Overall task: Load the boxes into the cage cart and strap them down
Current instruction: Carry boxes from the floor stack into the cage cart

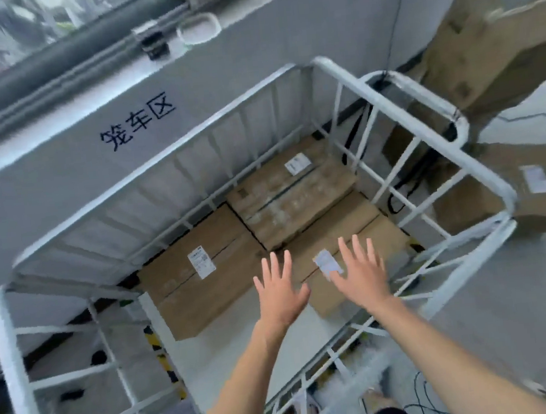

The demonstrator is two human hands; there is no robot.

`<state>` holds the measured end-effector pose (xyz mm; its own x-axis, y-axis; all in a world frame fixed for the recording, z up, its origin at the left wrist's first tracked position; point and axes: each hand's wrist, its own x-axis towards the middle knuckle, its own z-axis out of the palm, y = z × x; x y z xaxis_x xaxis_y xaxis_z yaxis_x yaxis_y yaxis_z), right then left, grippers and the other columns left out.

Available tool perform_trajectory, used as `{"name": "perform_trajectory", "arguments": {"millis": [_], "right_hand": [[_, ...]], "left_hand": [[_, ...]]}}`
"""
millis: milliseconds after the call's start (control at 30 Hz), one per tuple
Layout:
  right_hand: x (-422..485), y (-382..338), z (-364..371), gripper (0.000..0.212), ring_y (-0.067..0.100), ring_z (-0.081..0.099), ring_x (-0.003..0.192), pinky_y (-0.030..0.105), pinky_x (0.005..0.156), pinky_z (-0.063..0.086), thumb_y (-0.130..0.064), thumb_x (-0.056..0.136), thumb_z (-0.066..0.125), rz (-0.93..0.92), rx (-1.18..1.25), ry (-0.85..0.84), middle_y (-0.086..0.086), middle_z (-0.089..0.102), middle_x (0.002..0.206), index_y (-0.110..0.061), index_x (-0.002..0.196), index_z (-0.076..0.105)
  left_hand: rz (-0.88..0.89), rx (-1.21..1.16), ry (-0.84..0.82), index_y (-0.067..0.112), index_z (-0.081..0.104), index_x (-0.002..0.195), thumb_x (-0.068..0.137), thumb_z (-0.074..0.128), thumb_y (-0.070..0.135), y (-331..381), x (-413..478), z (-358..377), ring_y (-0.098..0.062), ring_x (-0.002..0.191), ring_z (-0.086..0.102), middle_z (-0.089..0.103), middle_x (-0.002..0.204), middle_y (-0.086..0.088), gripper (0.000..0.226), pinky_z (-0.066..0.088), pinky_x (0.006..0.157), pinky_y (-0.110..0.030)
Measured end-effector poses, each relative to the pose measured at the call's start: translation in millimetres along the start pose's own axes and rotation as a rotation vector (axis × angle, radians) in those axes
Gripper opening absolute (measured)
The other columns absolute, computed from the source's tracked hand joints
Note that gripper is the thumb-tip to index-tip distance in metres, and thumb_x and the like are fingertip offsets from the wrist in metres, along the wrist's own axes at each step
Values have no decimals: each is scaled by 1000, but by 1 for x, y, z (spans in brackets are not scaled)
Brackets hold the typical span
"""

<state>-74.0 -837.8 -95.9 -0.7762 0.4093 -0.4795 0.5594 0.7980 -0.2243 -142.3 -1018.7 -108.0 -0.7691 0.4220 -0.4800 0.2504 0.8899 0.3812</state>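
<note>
Three cardboard boxes (197, 268) lie flat in the bottom of the white cage cart (9, 352): one at the left, one at the far side, one at the near right (each with a white label). Both hands reach over them with fingers spread wide, holding nothing. The left hand (280, 293) is over the seam between boxes and the right hand (361, 276) over the near-right box. Whether they touch cardboard is unclear. More brown cartons (472, 61) are stacked outside the cart's right side. A pale wall (60, 182) with dark lettering stands behind.

My right hand (361, 276) covers a corner of the label (325, 261) on the near box (321, 298), and the cartons (471, 51) at right are blurred.
</note>
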Motion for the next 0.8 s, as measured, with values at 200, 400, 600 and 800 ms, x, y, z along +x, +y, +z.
{"name": "perform_trajectory", "arguments": {"millis": [200, 400, 600, 800], "right_hand": [[-31, 132, -62, 78, 35, -8, 155, 57, 123, 7, -57, 100, 38, 211, 134, 95, 6, -4, 170, -28, 162, 1], [-41, 271, -124, 78, 36, -1, 155, 55, 122, 14, -57, 99, 40, 340, 235, 199, 7, 1, 170, -27, 162, 5], [-43, 399, -177, 81, 37, 0, 155, 56, 121, 16, -59, 97, 45, 493, 321, 320, 9, 3, 170, -26, 162, 8], [-11, 507, -215, 80, 37, 2, 155, 57, 122, 13, -58, 96, 43, 604, 342, 355, 11, 6, 170, -26, 162, 10]], "left_hand": [[234, 147, -3, 29, -1, 162, 96, 48, 50, 166, 21, 5, -30, 156, -10, -6, 170, -8, 85, 1, 123, -60], [380, 183, 2, 30, -2, 162, 96, 48, 55, 351, 42, 38, -31, 156, -11, -6, 170, -8, 87, 1, 123, -59], [569, 239, -65, 30, 0, 162, 96, 48, 56, 520, 54, 88, -31, 156, -11, -4, 170, -9, 86, -2, 123, -57], [615, 240, -105, 31, -3, 162, 95, 43, 63, 615, 110, 136, -29, 156, -11, -5, 171, -7, 87, -1, 123, -56]]}}
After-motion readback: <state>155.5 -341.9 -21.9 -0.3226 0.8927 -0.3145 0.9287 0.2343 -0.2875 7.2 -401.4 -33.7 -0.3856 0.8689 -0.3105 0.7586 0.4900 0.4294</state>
